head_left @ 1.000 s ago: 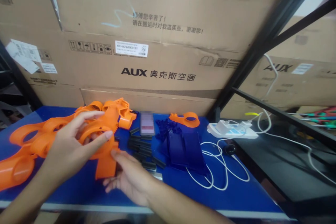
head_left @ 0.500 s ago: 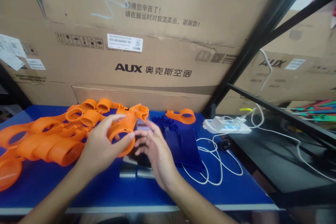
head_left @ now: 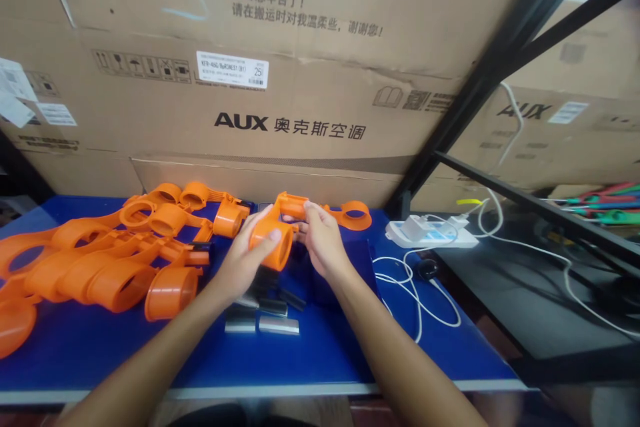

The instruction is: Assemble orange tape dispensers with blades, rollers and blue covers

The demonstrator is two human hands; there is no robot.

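My left hand [head_left: 250,253] is closed around an orange plastic part [head_left: 273,243] with a wide ring and a narrow arm, above the blue table. The thumb presses on the ring's outer side. My right hand [head_left: 323,237] pinches the far end of the part's arm [head_left: 295,204]; its inner fingers are partly hidden behind the part. Below the hands lie several short dark and silver strips [head_left: 279,325]. To my left is a pile of similar orange ringed parts [head_left: 113,280], some with black ends.
Another orange ringed part [head_left: 356,215] lies at the back right, by dark blue pieces [head_left: 353,273]. A white power strip [head_left: 433,238] with looping white cables [head_left: 417,307] stands at the right. A large cardboard box [head_left: 300,93] and black rack posts [head_left: 480,80] border the blue table [head_left: 200,363].
Both hands have moved to the right. The held part has turned, its arm now pointing right, and my right hand has closed on the arm's end. The view has shifted slightly.
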